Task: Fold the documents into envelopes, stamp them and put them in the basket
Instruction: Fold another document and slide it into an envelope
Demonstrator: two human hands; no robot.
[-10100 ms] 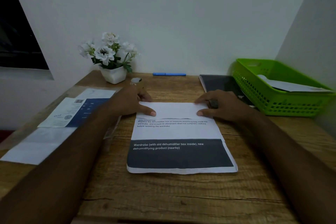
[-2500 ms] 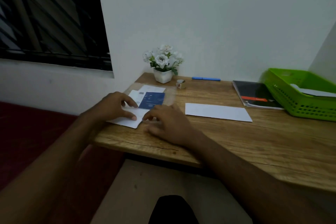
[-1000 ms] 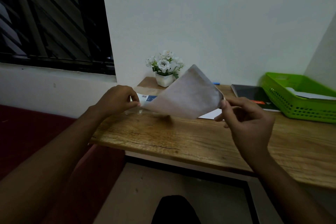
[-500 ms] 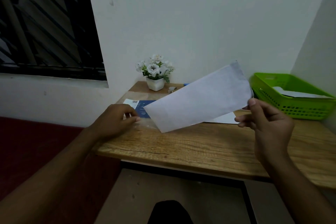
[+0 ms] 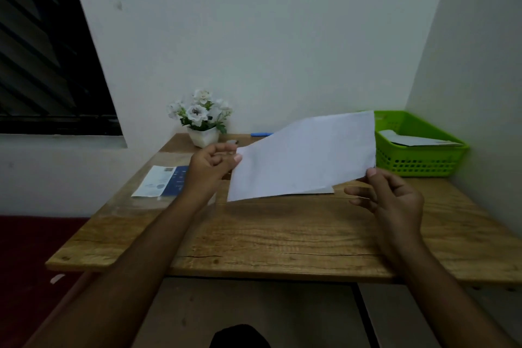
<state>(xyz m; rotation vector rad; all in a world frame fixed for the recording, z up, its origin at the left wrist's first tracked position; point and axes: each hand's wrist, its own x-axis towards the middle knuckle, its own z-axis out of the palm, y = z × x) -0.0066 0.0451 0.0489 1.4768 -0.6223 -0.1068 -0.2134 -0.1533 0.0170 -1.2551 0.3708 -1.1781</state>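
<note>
Envelope (image 5: 305,155) aloft, tilted, over table (image 5: 282,234); my left hand (image 5: 214,162) pinching left edge, right hand (image 5: 392,198) pinching lower right corner. Sheet (image 5: 320,191) beneath, not yet inside; stamping undone. Basket (image 5: 418,162) holds one piece (image 5: 415,141); documents (image 5: 161,182) wait at left.

Two bare forearms (image 5: 158,237), L grip (image 5: 210,168), R grip (image 5: 395,202), dark clothing (image 5: 240,337) at btm edge

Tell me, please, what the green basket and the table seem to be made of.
Green basket: likely moulded plastic, uniform colour, grid of holes in walls. Table: wood or wood-look laminate, matte; grain lines and a crack show.
</note>
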